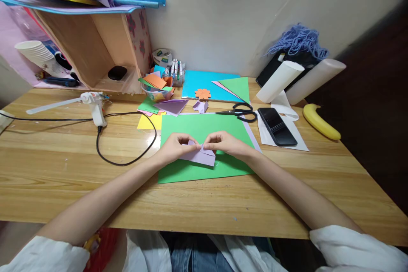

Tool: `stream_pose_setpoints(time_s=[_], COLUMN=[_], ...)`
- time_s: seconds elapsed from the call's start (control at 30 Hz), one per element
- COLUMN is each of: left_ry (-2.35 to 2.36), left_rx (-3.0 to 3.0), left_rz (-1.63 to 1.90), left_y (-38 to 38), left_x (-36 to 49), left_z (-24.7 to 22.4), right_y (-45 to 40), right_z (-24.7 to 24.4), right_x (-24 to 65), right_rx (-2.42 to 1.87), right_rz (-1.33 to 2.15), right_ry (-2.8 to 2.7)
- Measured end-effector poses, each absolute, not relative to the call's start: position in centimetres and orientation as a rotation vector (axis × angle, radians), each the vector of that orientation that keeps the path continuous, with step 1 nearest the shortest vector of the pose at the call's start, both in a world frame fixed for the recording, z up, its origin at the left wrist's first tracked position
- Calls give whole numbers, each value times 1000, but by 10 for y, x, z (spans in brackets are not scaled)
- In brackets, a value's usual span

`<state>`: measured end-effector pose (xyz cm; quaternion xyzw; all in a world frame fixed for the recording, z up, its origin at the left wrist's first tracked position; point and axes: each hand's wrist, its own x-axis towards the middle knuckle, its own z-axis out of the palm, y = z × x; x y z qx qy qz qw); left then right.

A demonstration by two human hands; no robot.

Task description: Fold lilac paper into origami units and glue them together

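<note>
A folded piece of lilac paper (200, 159) is held between my two hands above a green sheet (185, 125). My left hand (178, 148) pinches its upper left edge between thumb and fingers. Close beside it, my right hand (223, 143) pinches the paper's upper right part, with the fingertips of both hands nearly touching. The exact folds under the fingertips are hidden. Just beyond the green sheet lie a small folded lilac paper shape (200, 106) and an orange paper flower (203, 93). Black-handled scissors (239, 112) rest across the sheet's far right edge.
A glue gun (94, 108) with a looping black cable stands left. A tub of paper scraps (156, 90) sits behind. To the right are a phone (276, 126), a banana (320, 122) and paper rolls (280, 80). An open box (92, 46) stands at the back left.
</note>
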<state>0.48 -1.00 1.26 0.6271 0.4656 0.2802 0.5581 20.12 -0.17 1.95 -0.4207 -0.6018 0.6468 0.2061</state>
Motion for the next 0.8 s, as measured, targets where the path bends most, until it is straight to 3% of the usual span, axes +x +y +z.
stream_pose_setpoints(time_s=[0.8], left_ry=[1119], left_rx=[1482], left_rz=[660], left_y=[-11], left_x=[7], left_z=[13], right_y=[-1], right_z=[11], right_x=[208], right_rx=[-1122], right_rz=[1782], right_ry=[-1632])
